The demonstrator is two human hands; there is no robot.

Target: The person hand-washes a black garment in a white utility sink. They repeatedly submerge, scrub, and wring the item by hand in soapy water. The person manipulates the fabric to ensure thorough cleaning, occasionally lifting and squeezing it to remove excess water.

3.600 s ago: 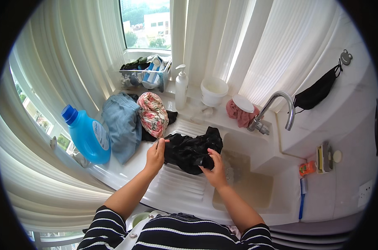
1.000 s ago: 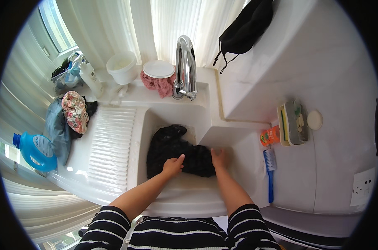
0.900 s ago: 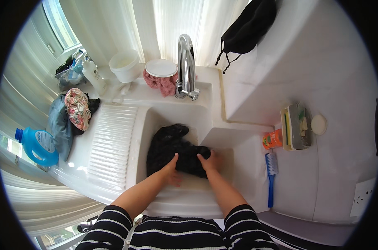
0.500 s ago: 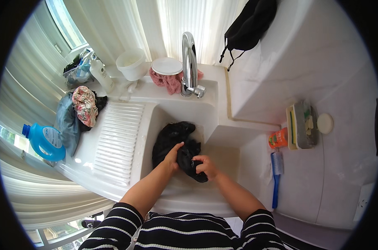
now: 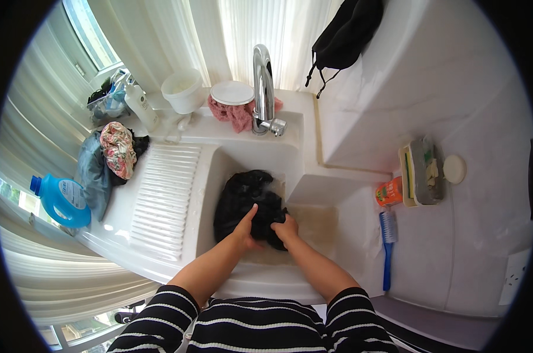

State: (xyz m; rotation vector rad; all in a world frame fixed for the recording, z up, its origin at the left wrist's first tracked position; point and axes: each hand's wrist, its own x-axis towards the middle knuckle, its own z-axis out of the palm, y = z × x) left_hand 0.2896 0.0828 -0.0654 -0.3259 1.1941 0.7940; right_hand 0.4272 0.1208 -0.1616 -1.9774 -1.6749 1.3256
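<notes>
A wet black cloth item point(image 5: 243, 197), perhaps a garment, lies bunched in the white sink point(image 5: 360, 241), with some cloudy water around it. At its near left edge, my left hand point(image 5: 244, 231) grips the fabric; the thumb lies on top and the other fingers are partly hidden beneath. My right hand point(image 5: 286, 228) is closed on the cloth's right side, its fingertips hidden in the folds. The two hands are a short way apart. A ribbed washboard point(image 5: 165, 200) is moulded into the sink's left side.
A chrome faucet point(image 5: 263, 88) rises behind the basin. Left stand a blue detergent jug point(image 5: 66, 201) and a floral cloth point(image 5: 118, 150). Along the right ledge are a blue brush point(image 5: 388, 235), an orange container point(image 5: 388, 192) and a caddy point(image 5: 420, 173). A black mask point(image 5: 346, 35) hangs above.
The raised part of the cloth between my hands has dropped and spread toward the rest. My right hand has shifted slightly forward, its knuckles turned over. The view has moved a little.
</notes>
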